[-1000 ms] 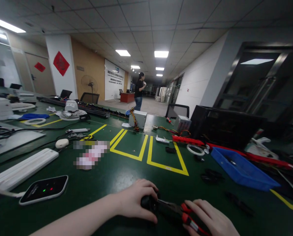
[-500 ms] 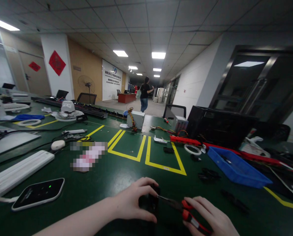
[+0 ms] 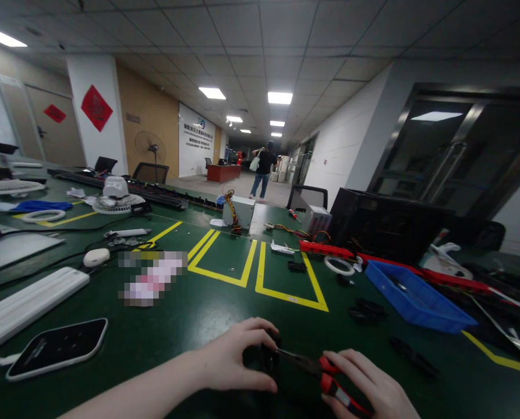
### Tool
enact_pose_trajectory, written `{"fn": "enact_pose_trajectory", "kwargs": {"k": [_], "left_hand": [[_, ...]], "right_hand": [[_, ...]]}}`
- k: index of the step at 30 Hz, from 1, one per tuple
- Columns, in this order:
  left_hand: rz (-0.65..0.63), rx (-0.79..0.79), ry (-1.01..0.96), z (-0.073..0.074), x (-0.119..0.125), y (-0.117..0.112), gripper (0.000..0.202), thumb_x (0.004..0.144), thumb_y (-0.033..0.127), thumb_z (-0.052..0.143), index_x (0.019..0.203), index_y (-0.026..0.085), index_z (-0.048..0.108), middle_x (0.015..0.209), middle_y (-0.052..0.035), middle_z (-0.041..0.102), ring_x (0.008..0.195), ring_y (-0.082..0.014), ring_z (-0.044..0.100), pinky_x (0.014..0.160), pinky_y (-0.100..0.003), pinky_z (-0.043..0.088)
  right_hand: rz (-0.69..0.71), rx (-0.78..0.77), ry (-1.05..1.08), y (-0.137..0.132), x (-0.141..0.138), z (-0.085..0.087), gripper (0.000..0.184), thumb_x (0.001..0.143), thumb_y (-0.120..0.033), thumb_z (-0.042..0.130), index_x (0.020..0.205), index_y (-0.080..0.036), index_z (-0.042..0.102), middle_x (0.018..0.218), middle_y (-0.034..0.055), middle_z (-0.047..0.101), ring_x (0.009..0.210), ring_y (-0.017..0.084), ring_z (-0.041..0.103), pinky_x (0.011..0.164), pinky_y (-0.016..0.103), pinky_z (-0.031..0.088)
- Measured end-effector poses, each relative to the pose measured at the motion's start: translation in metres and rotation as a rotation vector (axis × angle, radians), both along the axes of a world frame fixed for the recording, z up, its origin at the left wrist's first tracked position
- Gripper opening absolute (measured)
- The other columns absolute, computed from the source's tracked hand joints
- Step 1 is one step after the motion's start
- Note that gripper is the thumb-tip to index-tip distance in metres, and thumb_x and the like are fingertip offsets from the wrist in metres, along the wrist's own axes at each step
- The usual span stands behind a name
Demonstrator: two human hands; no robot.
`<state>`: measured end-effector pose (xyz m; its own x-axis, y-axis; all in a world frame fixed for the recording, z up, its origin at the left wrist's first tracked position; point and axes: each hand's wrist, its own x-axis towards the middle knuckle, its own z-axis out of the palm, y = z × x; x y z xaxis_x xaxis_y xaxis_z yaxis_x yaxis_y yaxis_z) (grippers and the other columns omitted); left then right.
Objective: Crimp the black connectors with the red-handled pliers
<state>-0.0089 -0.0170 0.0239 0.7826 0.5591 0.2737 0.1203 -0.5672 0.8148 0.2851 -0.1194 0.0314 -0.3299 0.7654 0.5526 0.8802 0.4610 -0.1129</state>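
Note:
My left hand (image 3: 233,358) is curled around a small black part (image 3: 266,358) on the green table (image 3: 207,314), near its front edge. My right hand (image 3: 368,387) grips the red handles of a pair of pliers (image 3: 318,369). The dark jaws of the pliers point left and meet the black part between my hands. What the part is cannot be made out.
A black device (image 3: 56,346) and a white keyboard (image 3: 28,302) lie at the left. A blue bin (image 3: 417,297), small black parts (image 3: 364,308) and a black case (image 3: 391,224) stand to the right. Yellow tape boxes (image 3: 260,270) mark the middle. A person (image 3: 264,169) walks far off in the corridor.
My hands stay put on the part and pliers. The distant person has walked further right and away. The view has drifted slightly right.

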Motion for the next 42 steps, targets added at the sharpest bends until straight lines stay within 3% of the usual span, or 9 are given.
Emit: {"fn": "enact_pose_trajectory", "kwargs": {"k": [16, 24, 32, 42], "left_hand": [[-0.017, 0.004, -0.077, 0.003, 0.001, 0.001, 0.047, 0.07, 0.038, 0.085, 0.111, 0.022, 0.069, 0.134, -0.0109, 0.056, 0.122, -0.0294, 0.057, 0.105, -0.044, 0.044], [-0.027, 0.034, -0.118, -0.001, 0.002, 0.002, 0.058, 0.062, 0.041, 0.09, 0.113, 0.022, 0.068, 0.135, -0.0117, 0.054, 0.123, -0.0301, 0.056, 0.105, -0.044, 0.044], [-0.036, 0.039, -0.089, 0.005, -0.001, 0.0, 0.066, 0.07, 0.043, 0.085, 0.129, 0.027, 0.06, 0.142, -0.0121, 0.048, 0.13, -0.0311, 0.049, 0.11, -0.046, 0.04], [-0.022, -0.001, -0.122, 0.002, 0.002, 0.003, 0.063, 0.069, 0.042, 0.086, 0.125, 0.025, 0.064, 0.137, -0.0116, 0.054, 0.126, -0.029, 0.054, 0.106, -0.041, 0.045]], "right_hand": [[0.039, 0.236, -0.213, 0.005, 0.008, 0.003, 0.053, 0.079, -0.041, 0.07, 0.127, -0.022, 0.059, 0.105, 0.0082, 0.07, 0.088, 0.02, 0.071, 0.074, 0.026, 0.06], [0.057, 0.133, -0.141, 0.004, 0.002, 0.009, 0.047, 0.08, -0.039, 0.071, 0.123, -0.023, 0.063, 0.103, 0.007, 0.072, 0.085, 0.018, 0.072, 0.07, 0.022, 0.06], [-0.013, 0.012, -0.042, 0.004, 0.001, 0.005, 0.037, 0.083, -0.045, 0.067, 0.115, -0.026, 0.069, 0.103, 0.0054, 0.073, 0.082, 0.018, 0.073, 0.07, 0.022, 0.06], [0.05, 0.178, -0.145, 0.005, 0.004, 0.01, 0.048, 0.079, -0.039, 0.071, 0.123, -0.023, 0.064, 0.104, 0.006, 0.071, 0.084, 0.017, 0.072, 0.071, 0.021, 0.06]]}}
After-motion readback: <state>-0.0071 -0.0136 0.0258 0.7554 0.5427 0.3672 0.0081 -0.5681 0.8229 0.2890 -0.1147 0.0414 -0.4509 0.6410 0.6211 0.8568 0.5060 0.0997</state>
